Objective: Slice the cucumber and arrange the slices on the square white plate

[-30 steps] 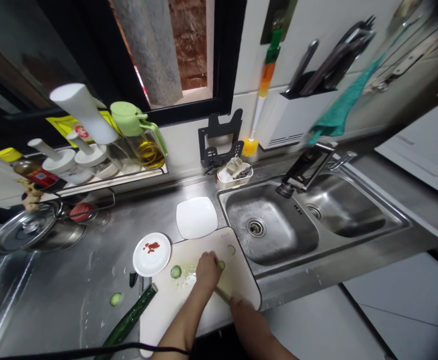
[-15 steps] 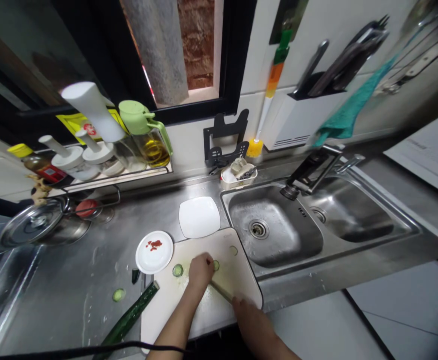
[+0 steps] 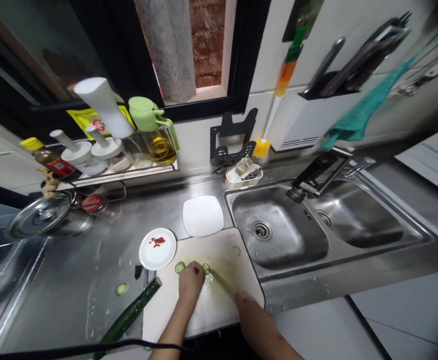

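Observation:
A white cutting board (image 3: 222, 315) lies on the steel counter, with cucumber slices on it. My left hand (image 3: 191, 281) is closed over the board, between a slice (image 3: 180, 267) at its left and another slice (image 3: 205, 269) at its fingertips; what its fingers pinch, if anything, is too small to make out. My right hand (image 3: 249, 312) is wrapped round the handle of a knife (image 3: 224, 283), whose blurred blade points toward the slice by my left fingers. A thin slice (image 3: 236, 250) rests near the board's upper right. The cut cucumber (image 3: 132, 315) lies across the board's left edge.
A white plate with red pieces (image 3: 169, 248) and an empty square plate (image 3: 202, 216) stand behind the board. A double sink (image 3: 279, 225) is at the right. At the left are a loose slice (image 3: 121, 289), a pot (image 3: 72, 222) and a shelf of seasonings (image 3: 143, 172).
My left hand has moved left across the board, closer to the left slice. The slice by its fingertips also lies further left. The knife blade has shifted left, still in my right hand.

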